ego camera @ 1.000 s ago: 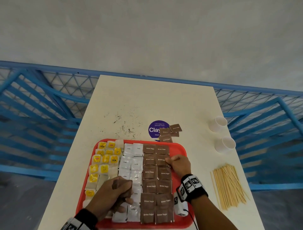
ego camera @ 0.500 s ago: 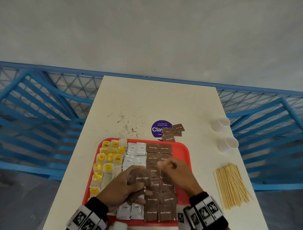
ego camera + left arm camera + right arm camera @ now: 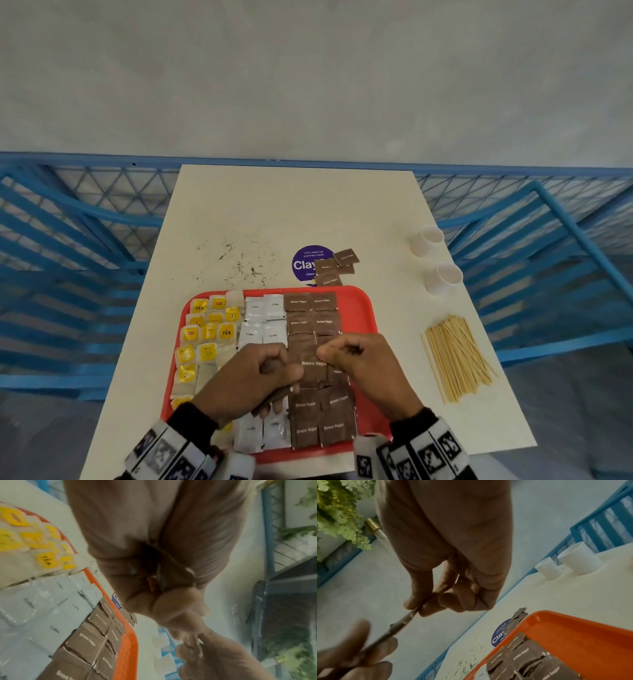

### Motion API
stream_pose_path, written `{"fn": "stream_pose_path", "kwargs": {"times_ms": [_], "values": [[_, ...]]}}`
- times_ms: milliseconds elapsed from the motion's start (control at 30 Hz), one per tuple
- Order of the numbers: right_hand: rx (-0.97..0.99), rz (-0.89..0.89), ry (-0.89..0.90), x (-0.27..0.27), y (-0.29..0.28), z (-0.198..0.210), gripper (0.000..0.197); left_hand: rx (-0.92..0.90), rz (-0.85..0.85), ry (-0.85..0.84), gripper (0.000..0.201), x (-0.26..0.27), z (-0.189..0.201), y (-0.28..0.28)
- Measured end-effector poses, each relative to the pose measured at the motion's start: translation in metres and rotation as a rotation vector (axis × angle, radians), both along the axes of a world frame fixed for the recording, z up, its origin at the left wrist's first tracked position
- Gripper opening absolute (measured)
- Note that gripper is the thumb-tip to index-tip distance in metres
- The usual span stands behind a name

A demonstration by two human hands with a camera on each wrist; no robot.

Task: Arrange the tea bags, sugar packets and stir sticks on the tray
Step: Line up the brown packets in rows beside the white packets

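Observation:
A red tray (image 3: 363, 308) holds yellow tea bags (image 3: 209, 332) on the left, white coffee packets (image 3: 263, 322) in the middle and brown sugar packets (image 3: 313, 322) on the right. Just above the brown rows, my left hand (image 3: 291, 371) and right hand (image 3: 329, 354) pinch one brown sugar packet (image 3: 310, 365) between them. In the right wrist view the held packet (image 3: 406, 619) shows edge-on between thumb and forefinger. The stir sticks (image 3: 459, 356) lie in a heap on the table right of the tray. A few loose brown packets (image 3: 334, 267) lie beyond the tray's far rim.
Two white paper cups (image 3: 428, 240) (image 3: 443, 277) stand near the table's right edge, behind the sticks. A purple round sticker (image 3: 305, 263) and dark crumbs (image 3: 246, 267) mark the tabletop (image 3: 291, 205). Blue metal railings (image 3: 85, 240) flank the table on both sides.
Both hands have lifted off the tray's packets and come together over the brown rows, now holding a brown sugar packet between them. The head view has shifted slightly.

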State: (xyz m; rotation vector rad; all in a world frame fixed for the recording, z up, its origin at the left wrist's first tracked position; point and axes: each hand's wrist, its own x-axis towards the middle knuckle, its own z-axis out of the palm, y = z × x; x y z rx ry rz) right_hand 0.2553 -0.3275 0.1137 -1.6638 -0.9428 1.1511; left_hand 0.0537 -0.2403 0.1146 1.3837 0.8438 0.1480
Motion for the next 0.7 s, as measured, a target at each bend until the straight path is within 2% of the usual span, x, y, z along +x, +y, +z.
{"fn": "stream_pose_path", "kwargs": {"times_ms": [133, 200, 267, 367, 467, 533, 700], "values": [[0.009, -0.039, 0.140, -0.002, -0.003, 0.000, 0.013, 0.024, -0.018, -0.034, 0.025, -0.001, -0.001, 0.001], [-0.033, -0.068, 0.303, -0.005, -0.005, -0.003, 0.022, -0.013, -0.011, -0.053, 0.027, -0.004, -0.001, 0.000], [-0.056, -0.077, 0.383, -0.006, -0.006, -0.007, 0.037, -0.028, 0.001, -0.052, 0.025, -0.005, 0.000, -0.002], [-0.094, 0.016, 0.300, -0.006, -0.010, -0.008, 0.041, -0.041, 0.059, -0.079, 0.033, -0.007, -0.003, -0.006], [-0.115, 0.135, 0.202, -0.006, -0.017, -0.004, 0.021, -0.063, 0.109, -0.074, 0.041, -0.010, -0.009, -0.008], [-0.105, 0.132, 0.153, -0.003, -0.020, -0.004, 0.019, -0.089, 0.119, -0.083, 0.043, -0.012, -0.013, -0.010], [-0.071, 0.098, 0.225, -0.007, -0.019, -0.004, 0.024, -0.128, 0.056, -0.079, 0.036, -0.010, -0.015, -0.012]]}}
